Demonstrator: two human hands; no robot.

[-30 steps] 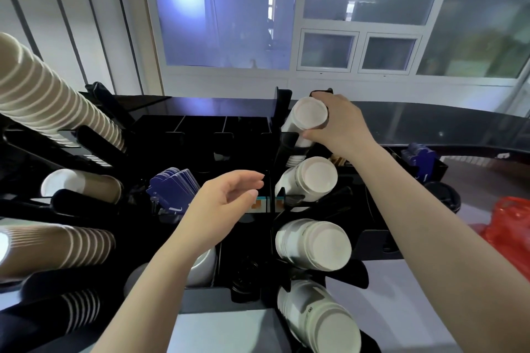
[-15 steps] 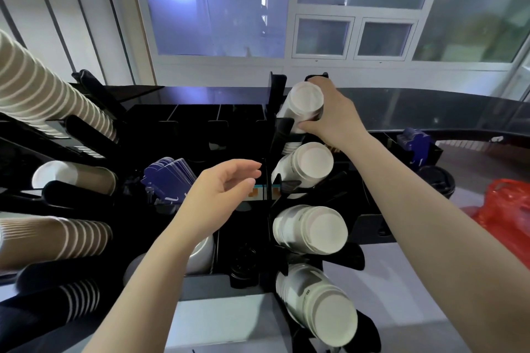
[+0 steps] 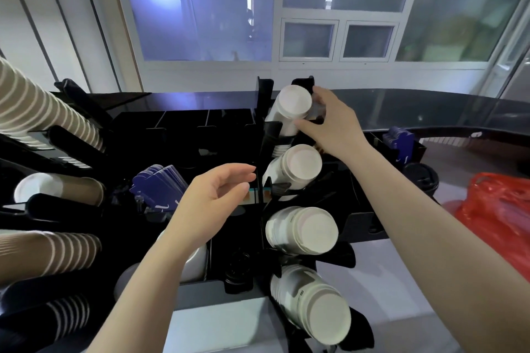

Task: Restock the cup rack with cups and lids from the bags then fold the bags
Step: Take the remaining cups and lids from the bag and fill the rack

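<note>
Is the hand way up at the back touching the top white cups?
Touching. In the head view the right hand has its thumb and fingers against the side of the top white cups.

Striped cup stack [image 3: 43, 112] cut off at left edge, red bag [image 3: 499, 209] cut off at right, right hand [image 3: 332, 123] fingertips blurred

White cup stacks [image 3: 301, 231]: four in the right column; ribbed brown cup stacks [image 3: 48, 252]: four at left; blue sleeve bundles [image 3: 159, 186]: two; red bag [image 3: 499, 209]: one.
</note>
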